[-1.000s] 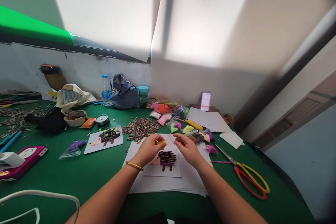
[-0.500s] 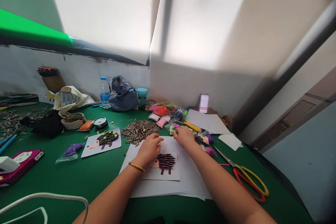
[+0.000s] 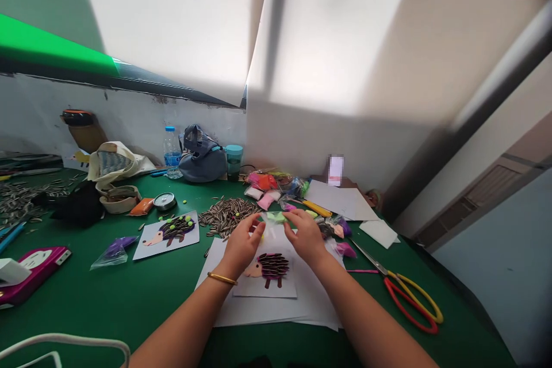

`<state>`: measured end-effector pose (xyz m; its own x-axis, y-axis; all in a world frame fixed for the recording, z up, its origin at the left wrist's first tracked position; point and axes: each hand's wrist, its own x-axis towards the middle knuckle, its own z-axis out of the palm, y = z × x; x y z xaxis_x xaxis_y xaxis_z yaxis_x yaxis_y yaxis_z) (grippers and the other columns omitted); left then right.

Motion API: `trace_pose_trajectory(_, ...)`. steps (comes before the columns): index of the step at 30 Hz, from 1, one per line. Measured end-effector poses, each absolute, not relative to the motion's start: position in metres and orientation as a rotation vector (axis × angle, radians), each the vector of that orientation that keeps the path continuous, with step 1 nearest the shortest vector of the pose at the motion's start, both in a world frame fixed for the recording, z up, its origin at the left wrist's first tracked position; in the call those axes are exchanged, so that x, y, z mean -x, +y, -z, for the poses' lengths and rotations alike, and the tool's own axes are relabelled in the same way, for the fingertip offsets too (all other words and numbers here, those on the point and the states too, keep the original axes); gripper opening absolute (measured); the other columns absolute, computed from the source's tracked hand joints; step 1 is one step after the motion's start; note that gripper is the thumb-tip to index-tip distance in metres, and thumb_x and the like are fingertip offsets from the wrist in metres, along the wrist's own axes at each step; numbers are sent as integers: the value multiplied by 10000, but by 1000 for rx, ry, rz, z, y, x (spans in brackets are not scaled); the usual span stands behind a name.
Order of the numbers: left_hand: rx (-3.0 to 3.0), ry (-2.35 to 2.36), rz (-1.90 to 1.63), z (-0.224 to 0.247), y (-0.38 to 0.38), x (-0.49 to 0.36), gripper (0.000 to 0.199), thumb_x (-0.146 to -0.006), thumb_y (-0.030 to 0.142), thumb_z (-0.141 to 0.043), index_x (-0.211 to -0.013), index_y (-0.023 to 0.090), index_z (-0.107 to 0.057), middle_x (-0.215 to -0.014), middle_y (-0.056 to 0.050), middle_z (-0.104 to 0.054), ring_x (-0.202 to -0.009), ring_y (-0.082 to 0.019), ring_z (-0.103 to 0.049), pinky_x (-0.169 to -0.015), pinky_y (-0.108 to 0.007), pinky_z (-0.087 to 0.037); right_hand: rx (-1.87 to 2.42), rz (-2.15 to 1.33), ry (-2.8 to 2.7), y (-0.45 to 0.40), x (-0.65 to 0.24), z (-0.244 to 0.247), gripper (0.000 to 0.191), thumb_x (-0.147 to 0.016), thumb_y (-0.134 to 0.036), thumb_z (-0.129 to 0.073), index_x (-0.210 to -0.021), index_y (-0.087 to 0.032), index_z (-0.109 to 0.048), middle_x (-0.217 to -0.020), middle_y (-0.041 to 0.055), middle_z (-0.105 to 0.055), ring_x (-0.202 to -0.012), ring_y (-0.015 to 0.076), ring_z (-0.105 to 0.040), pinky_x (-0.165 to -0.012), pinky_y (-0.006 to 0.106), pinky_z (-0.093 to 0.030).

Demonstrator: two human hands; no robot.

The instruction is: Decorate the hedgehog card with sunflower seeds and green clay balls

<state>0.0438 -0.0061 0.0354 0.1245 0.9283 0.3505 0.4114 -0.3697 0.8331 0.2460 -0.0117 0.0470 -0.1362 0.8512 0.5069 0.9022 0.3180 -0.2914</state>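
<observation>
A small clear bag of light green clay (image 3: 276, 217) is stretched between my two hands, above the white paper. My left hand (image 3: 244, 243) pinches its left edge, and my right hand (image 3: 304, 236) grips its right end with the fingers curled. Just below lies a card with a hedgehog picture (image 3: 275, 266), its spines made of sunflower seeds, with a peach face and brown legs. This card rests on larger white sheets (image 3: 254, 316). Behind my left hand is a heap of striped sunflower seeds (image 3: 230, 214).
At left lies another hedgehog card (image 3: 167, 234) with green balls, near a purple clay bag (image 3: 115, 250). Scissors (image 3: 405, 293) lie open at right. Clay packets (image 3: 266, 190), a yellow cutter (image 3: 317, 208) and a cup (image 3: 233, 161) stand or lie farther back. A white cable (image 3: 77, 340) crosses the front left.
My right hand has brought the light green clay bag from the pile at right toward the middle. My left hand has shifted slightly and now holds its other side.
</observation>
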Motion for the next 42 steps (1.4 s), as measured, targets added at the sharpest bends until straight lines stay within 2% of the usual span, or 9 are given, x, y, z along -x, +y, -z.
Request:
trace_pose_trajectory(3,-1576,1086,-1211,-34,-15,-54,455,-872,497,-527,-1149,153,-636,-968,-83,-714,-804,-207,-674,-710,-329,-540,1197,37,-1978,-40,-244,-39,294,-865,-199,-540,-1133,-232,-657,-1228,90,-632,-1137,231,-576,-991,386,-454)
trace_pose_trajectory(6,-1572,1045,-1219,-28,-29,-61,319,-823,387,-602,-1053,181,-685,-1026,-77,-707,-917,-212,-663,-811,-339,-537,1134,-66,-1976,-59,-243,-29,426,-837,-207,-589,-1261,-240,-564,-1325,97,-582,-1207,245,-544,-1023,430,-445)
trace_pose_trajectory(9,-1624,1028,-1254,-20,-39,-61,292,-818,311,-609,-1081,207,-683,-1068,-67,-689,-951,-206,-646,-865,-348,-519,1109,-76,-2044,-67,-243,-25,558,-850,-319,-648,-1376,-257,-473,-1383,108,-534,-1271,275,-485,-1056,476,-408)
trace_pose_trajectory(14,-1618,987,-1229,-17,-44,-58,378,-821,330,-638,-1178,208,-626,-903,-29,-666,-784,-170,-617,-748,-310,-521,1040,-57,-2072,-68,-244,-26,346,-909,-359,-597,-1243,-270,-586,-1209,92,-624,-1159,273,-535,-994,469,-436)
trace_pose_trajectory(17,-1602,982,-1241,-18,-45,-59,346,-885,379,-558,-1185,215,-611,-974,-50,-668,-858,-182,-630,-783,-316,-515,1085,-35,-1958,-69,-243,-24,229,-904,-355,-600,-1105,-255,-643,-1065,85,-634,-1043,263,-565,-929,451,-467)
trace_pose_trajectory(20,-1542,950,-1249,-17,-45,-63,344,-890,367,-523,-1196,217,-573,-1058,-70,-661,-913,-187,-640,-816,-328,-518,1139,3,-1868,-69,-244,-21,187,-893,-354,-610,-1044,-251,-648,-1042,86,-614,-1025,270,-554,-923,460,-462)
trace_pose_trajectory(27,-1490,907,-1197,-20,-43,-65,378,-820,404,-631,-1141,218,-555,-874,-18,-669,-817,-176,-645,-768,-316,-517,1157,-1,-1846,-65,-246,-15,148,-898,-316,-599,-1028,-252,-628,-1154,93,-597,-1104,277,-536,-961,470,-448)
trace_pose_trajectory(38,-1328,898,-1257,-20,-39,-63,342,-712,330,-738,-960,211,-535,-702,40,-603,-679,-137,-598,-660,-263,-492,1103,12,-1860,-66,-245,-14,232,-904,-332,-605,-1118,-244,-610,-1089,96,-620,-1052,273,-558,-940,471,-457)
trace_pose_trajectory(42,-1250,898,-1293,-25,-39,-63,340,-684,341,-759,-904,207,-536,-735,40,-582,-669,-122,-576,-638,-245,-482,1088,-8,-1845,-67,-244,-16,221,-908,-338,-605,-1104,-238,-619,-1084,97,-620,-1046,269,-561,-928,458,-464)
